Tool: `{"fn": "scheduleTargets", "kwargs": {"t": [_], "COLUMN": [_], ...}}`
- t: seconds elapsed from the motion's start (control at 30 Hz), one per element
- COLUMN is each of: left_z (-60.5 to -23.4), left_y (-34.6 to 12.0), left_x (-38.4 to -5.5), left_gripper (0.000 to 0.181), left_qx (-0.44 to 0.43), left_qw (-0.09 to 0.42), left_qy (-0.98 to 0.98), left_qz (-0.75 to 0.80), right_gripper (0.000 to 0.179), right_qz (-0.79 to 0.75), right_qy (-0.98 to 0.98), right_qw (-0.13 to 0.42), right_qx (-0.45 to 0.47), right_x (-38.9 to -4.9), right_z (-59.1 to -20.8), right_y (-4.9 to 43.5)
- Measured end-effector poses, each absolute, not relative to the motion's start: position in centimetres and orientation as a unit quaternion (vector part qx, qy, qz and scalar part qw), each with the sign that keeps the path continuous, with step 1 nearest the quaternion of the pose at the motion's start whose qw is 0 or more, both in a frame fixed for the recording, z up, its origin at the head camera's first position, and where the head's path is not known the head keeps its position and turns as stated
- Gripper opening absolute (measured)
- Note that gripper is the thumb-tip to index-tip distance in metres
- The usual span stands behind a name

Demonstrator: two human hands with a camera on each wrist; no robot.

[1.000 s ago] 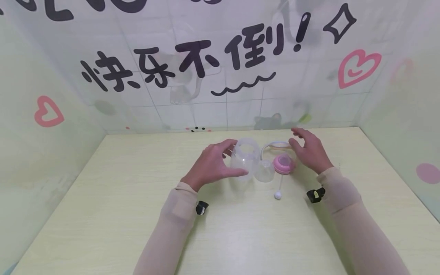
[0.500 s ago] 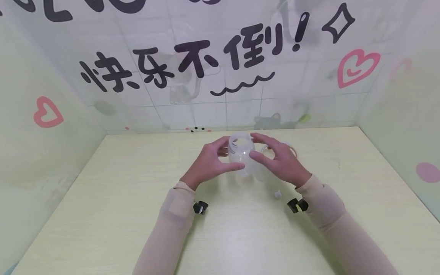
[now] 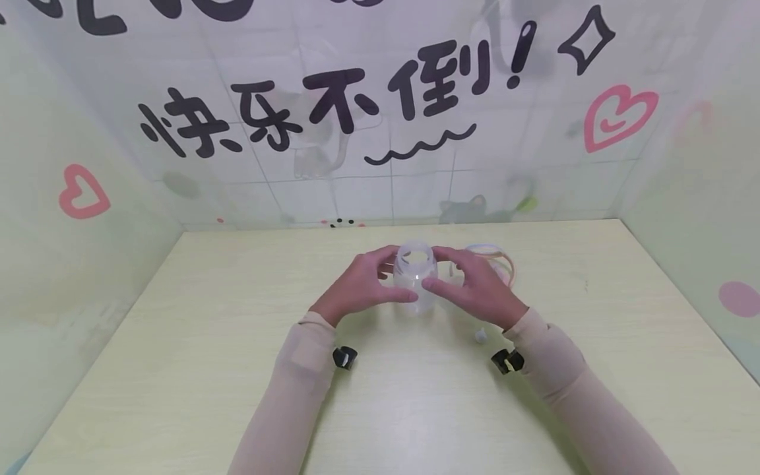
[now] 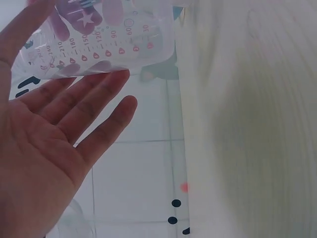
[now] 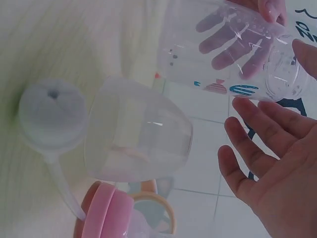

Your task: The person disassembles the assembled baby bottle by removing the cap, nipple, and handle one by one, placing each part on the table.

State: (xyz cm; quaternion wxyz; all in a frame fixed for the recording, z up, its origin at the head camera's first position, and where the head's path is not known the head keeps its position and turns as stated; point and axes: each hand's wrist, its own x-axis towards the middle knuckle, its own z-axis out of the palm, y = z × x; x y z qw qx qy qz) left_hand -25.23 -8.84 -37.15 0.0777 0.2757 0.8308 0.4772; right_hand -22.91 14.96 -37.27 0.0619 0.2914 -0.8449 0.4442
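Observation:
A clear baby bottle (image 3: 417, 280) with an uncapped mouth stands between both hands in the head view. Pink measuring marks show on the bottle (image 4: 96, 47) in the left wrist view. My left hand (image 3: 363, 287) holds its left side, thumb in front and fingers behind. My right hand (image 3: 475, 284) holds the right side near the shoulder, thumb in front. In the right wrist view, left fingers show through the bottle (image 5: 218, 64). Whether its base touches the table is hard to tell.
Right of the bottle are a clear dome cap (image 5: 138, 131), a pink collar with a teat (image 5: 106, 213), a straw with a white ball end (image 5: 52, 116) and a ring-shaped handle (image 3: 509, 262). The table (image 3: 404, 396) meets a printed wall (image 3: 297, 198) behind.
My right hand has come left from beside the pink collar onto the bottle. The bottle has shifted slightly left, rising and then lowering a little. My left hand stays on it.

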Motion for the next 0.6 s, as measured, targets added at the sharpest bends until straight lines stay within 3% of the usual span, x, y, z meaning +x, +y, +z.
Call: {"fn": "scheduleTargets", "kwargs": {"t": [0.6], "left_z": [-37.88], "left_y": [-8.92], "left_x": [-25.52], "left_gripper": [0.073], "left_qx": [0.27], "left_qw": [0.117], "left_qy": [0.851], "left_qz": [0.435], "right_gripper": [0.05], "right_qz": [0.393], "right_qy": [-0.872], "right_qw": [0.057], "right_qx": [0.286], "right_x": [-22.72], "right_z": [-37.85], "right_y": [14.92]}}
